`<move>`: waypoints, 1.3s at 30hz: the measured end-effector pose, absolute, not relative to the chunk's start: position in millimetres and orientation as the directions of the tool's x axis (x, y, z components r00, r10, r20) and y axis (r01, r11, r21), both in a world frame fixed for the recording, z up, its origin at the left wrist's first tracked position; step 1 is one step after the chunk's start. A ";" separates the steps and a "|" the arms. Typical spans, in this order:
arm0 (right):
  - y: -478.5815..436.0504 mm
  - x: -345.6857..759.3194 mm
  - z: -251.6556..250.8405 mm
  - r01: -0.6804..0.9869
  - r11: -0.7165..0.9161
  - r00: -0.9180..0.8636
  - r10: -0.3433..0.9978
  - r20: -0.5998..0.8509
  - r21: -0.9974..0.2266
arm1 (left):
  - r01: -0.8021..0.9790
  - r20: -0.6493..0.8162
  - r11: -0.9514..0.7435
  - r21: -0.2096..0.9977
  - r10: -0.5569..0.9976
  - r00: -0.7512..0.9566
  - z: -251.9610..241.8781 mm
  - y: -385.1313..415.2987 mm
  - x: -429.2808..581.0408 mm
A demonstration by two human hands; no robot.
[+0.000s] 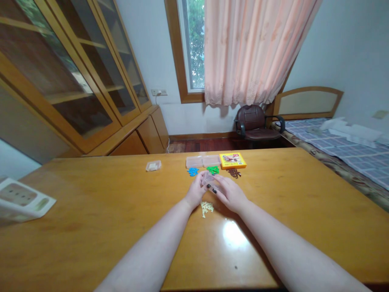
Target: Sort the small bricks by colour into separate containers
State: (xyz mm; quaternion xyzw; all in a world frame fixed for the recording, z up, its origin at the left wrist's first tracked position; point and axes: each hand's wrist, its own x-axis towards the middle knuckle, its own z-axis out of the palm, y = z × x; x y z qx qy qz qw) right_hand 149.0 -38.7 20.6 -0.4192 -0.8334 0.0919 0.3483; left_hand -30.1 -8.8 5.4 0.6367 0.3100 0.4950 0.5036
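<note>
Clear container (208, 178): positioned over the surface (121, 227), gripped between the left hand (196, 190) and the right hand (233, 193). On the surface, clock positions from the container: cream pieces (207, 206) at 6, blue pieces (193, 172) at 10, green pieces (213, 170) at 1, yellow box (233, 159) at 2, brown pieces (235, 173) near 3.

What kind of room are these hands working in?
Probably a bedroom that doubles as a study: a bed with a headboard, a glass-fronted cabinet, and an office chair stand around the wooden table.
</note>
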 end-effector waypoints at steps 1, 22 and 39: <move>-38.7 149.4 20.7 0.634 0.632 -0.403 0.762 0.507 -0.446 | -0.134 0.310 -0.281 0.950 0.895 0.321 5.0 -8.9 -29.3; -44.1 143.5 20.1 0.631 0.638 -0.362 0.746 0.560 -0.442 | -0.177 0.230 -0.193 0.965 0.947 0.225 15.5 -14.1 -24.9; -42.4 142.0 15.2 0.641 0.578 -0.299 0.795 0.528 -0.506 | -0.193 0.216 -0.182 0.964 0.961 0.171 12.2 -15.5 -20.3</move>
